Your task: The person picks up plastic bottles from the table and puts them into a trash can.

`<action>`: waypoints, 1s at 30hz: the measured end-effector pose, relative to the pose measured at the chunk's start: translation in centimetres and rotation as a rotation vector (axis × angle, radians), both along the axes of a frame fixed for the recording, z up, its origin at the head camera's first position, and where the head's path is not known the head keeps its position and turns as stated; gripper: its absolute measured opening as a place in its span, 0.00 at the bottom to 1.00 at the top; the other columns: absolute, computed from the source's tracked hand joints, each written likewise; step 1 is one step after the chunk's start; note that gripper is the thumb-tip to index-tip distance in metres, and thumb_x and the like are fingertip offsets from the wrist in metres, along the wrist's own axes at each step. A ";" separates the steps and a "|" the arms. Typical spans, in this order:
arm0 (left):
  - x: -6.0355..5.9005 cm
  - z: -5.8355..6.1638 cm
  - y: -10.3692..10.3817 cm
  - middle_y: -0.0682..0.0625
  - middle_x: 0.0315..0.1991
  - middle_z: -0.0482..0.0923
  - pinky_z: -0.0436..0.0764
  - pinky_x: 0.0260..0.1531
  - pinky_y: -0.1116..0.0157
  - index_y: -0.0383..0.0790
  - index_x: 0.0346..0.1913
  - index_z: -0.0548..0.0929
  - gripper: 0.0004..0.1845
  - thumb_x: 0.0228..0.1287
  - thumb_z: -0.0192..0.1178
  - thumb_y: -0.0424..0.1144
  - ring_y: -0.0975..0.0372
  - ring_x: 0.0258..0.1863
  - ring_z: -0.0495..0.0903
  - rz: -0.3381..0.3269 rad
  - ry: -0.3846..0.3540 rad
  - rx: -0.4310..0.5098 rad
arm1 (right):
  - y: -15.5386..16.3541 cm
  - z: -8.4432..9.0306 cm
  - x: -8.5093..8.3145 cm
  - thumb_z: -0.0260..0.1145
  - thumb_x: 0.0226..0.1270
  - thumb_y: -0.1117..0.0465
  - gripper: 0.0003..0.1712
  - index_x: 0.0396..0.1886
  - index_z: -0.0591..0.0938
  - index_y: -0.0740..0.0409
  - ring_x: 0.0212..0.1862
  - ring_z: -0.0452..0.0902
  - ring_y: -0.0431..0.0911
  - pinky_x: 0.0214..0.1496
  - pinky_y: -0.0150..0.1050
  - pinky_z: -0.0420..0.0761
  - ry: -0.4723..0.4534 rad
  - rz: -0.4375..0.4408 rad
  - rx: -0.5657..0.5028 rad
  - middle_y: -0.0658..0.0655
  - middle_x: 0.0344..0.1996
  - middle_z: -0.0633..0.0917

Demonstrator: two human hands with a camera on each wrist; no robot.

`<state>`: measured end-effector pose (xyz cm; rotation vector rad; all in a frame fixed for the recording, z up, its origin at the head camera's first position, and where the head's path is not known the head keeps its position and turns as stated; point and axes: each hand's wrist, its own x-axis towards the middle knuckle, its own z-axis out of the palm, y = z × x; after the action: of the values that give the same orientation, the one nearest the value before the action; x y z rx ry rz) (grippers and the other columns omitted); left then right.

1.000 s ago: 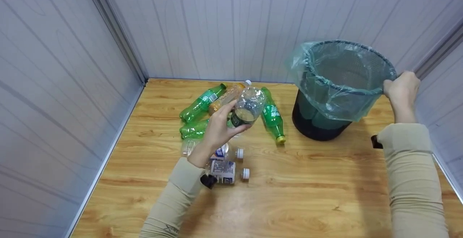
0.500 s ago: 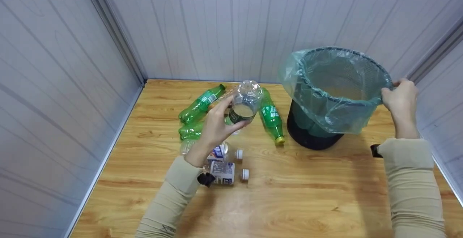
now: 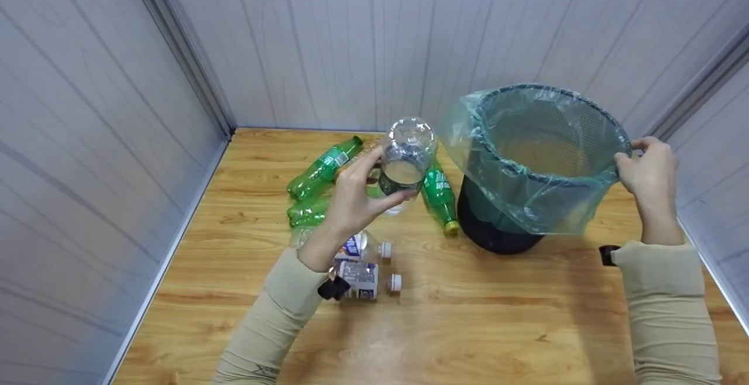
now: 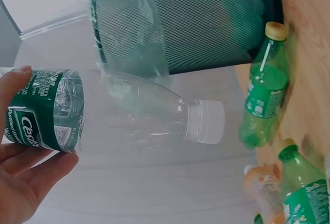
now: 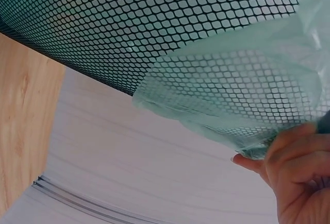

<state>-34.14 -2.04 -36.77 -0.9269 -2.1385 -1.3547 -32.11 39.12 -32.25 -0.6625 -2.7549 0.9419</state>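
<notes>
1. The left hand (image 3: 351,203) has its fingers and thumb curled round the labelled end of a clear bottle (image 3: 405,160), held up in the air above the heap of bottles near the desk's far edge, just left of the bin (image 3: 538,157).
2. The right hand (image 3: 646,168) pinches the bin's rim and the green bag (image 3: 526,209) folded over it, tipping the bin so its mouth leans towards the bottle while its base stands on the desk (image 3: 468,326) near the far right corner.
3. Risk: the bin rests on one edge of its base, so I think a slip of the right hand could let it drop back or roll off its heel.
4. Risk: the bag hangs loose over the rim; a tug from the pinching fingers might pull it off.
5. Risk: the bottle is gripped at one end only, white cap (image 4: 206,122) pointing away; let go short, it could strike the rim and bounce onto the desk among the green bottles (image 3: 439,195).
6. Against a second ago: the bin has tilted further and its mouth has come leftwards, and the right hand has dropped lower with it.
7. The bottle has risen and moved nearer the bin's rim; the bottles lying on the desk have not shifted.
</notes>
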 end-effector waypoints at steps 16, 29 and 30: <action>1.2 3.1 0.7 0.45 0.45 0.75 0.78 0.32 0.71 0.32 0.54 0.70 0.36 0.43 0.69 0.48 0.62 0.43 0.74 -0.051 0.079 -0.002 | -0.9 -0.2 1.9 0.47 0.61 0.62 0.26 0.58 0.64 0.73 0.11 0.62 0.38 0.11 0.34 0.65 0.050 0.074 0.004 0.48 0.08 0.70; 1.9 4.9 1.2 0.45 0.47 0.75 0.78 0.34 0.70 0.32 0.55 0.70 0.35 0.44 0.68 0.47 0.63 0.44 0.74 -0.111 0.096 0.012 | 0.0 -0.6 2.2 0.55 0.63 0.51 0.30 0.56 0.63 0.68 0.10 0.65 0.37 0.13 0.32 0.71 0.080 0.176 -0.218 0.44 0.10 0.74; 1.9 5.0 1.2 0.45 0.46 0.75 0.78 0.33 0.70 0.32 0.55 0.70 0.35 0.44 0.68 0.47 0.63 0.44 0.74 -0.116 0.102 0.015 | 0.2 -0.6 2.2 0.55 0.62 0.48 0.33 0.58 0.62 0.67 0.10 0.66 0.37 0.13 0.33 0.71 0.069 0.186 -0.238 0.44 0.10 0.74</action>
<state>-32.20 -0.80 -31.75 -1.1047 -2.0238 -1.3456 -29.87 39.29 -32.89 -0.3999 -2.7034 1.3207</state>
